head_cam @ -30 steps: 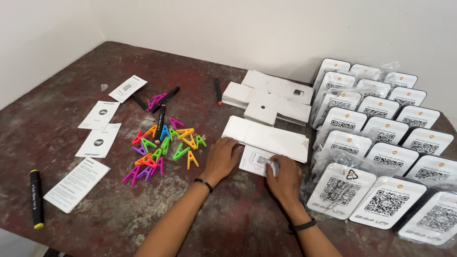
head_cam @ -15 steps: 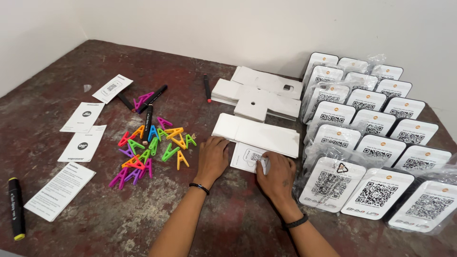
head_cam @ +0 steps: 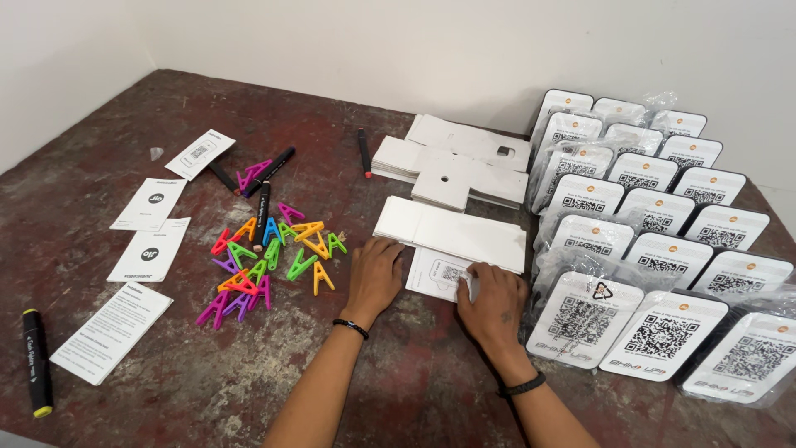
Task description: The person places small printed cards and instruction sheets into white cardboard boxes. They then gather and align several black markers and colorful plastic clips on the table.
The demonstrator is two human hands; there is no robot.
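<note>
Hands rest on a rough brown table point(head_cam: 124, 390) in the head view, the only view there is. The left hand point(head_cam: 373, 278) lies flat with its fingers spread open, pressing on the table just beside a small white card point(head_cam: 439, 274). The right hand point(head_cam: 491, 300) has its fingers bent onto the right edge of that card, touching it more than gripping it. The card lies flat between the two hands, tucked against a long white folded box point(head_cam: 452, 232).

Left of the hands sits a heap of bright plastic clips point(head_cam: 269, 249). Some black markers point(head_cam: 267, 178) and white paper slips point(head_cam: 149, 228) lie further left. On the right stand rows of white code stands in clear bags point(head_cam: 655, 241). More flat white boxes point(head_cam: 456, 162) are stacked behind.

The card is thin, so I think it could bend or slide under the long box if the fingers push too hard. An elbow swung wide could also knock the close-packed stands over.
</note>
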